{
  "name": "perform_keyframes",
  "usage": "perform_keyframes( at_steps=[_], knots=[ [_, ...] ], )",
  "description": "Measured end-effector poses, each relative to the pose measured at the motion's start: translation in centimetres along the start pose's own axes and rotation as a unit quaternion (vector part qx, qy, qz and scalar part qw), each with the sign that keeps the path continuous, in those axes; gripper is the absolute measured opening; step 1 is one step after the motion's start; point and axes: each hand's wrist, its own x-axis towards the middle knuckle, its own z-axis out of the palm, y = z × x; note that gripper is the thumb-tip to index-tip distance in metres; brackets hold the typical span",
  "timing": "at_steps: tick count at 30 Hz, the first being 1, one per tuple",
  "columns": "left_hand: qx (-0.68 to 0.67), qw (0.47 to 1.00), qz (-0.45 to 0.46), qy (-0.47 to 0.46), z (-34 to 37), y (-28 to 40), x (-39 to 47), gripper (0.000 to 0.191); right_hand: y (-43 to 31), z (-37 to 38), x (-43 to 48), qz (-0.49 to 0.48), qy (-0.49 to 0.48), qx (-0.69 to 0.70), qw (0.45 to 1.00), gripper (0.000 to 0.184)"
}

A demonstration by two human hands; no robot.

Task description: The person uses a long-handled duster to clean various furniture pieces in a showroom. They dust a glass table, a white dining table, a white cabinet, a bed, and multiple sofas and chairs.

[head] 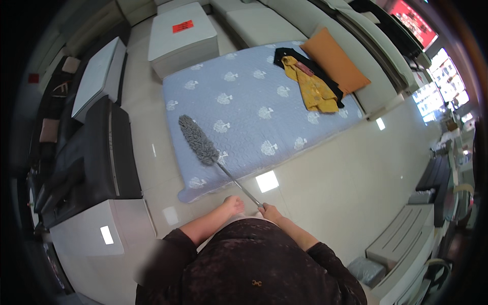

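My right hand [268,211] grips the lower end of a long metal handle, part of a fluffy grey duster [199,140]. The duster's head is over the near left part of a blue quilted mattress [244,99] with a white tree pattern; whether it touches the cloth I cannot tell. Close to my waist, my left hand [233,206] hangs beside the handle, apart from it. Its fingers look loosely curled, and nothing shows in it. At the mattress's far right lie a yellow patterned garment [314,87] and a black garment [282,52].
An orange cushion [329,59] leans against the light grey sofa [263,23]. Behind the mattress stands a white coffee table [181,42] with a red card. A dark leather sofa [95,152] and a white-topped table [100,78] are on the left. Shelving furniture [400,232] lines the right.
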Motion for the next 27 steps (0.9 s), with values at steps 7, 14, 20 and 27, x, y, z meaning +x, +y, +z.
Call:
perform_keyframes(
  at_steps=[7,14,20,27],
  knots=[
    [-0.071,0.996,0.045,0.008,2.8,-3.0,0.9,0.037,6.7,-8.9,-0.3,-0.044,0.168,0.006,0.985,0.033],
    [-0.111,0.988,0.096,-0.041,5.3,-1.9,-0.5,0.039,4.9,-15.2,4.8,0.134,0.106,0.195,0.966,0.030],
    [-0.150,0.986,0.066,0.032,3.2,-2.6,-0.2,0.037,-0.7,-8.2,5.5,-0.060,-0.054,-0.011,0.997,0.034],
    [-0.167,0.983,0.078,0.002,2.2,-2.1,-2.1,0.036,-2.5,-4.8,3.3,-0.153,-0.113,-0.093,0.977,0.034]
  ],
)
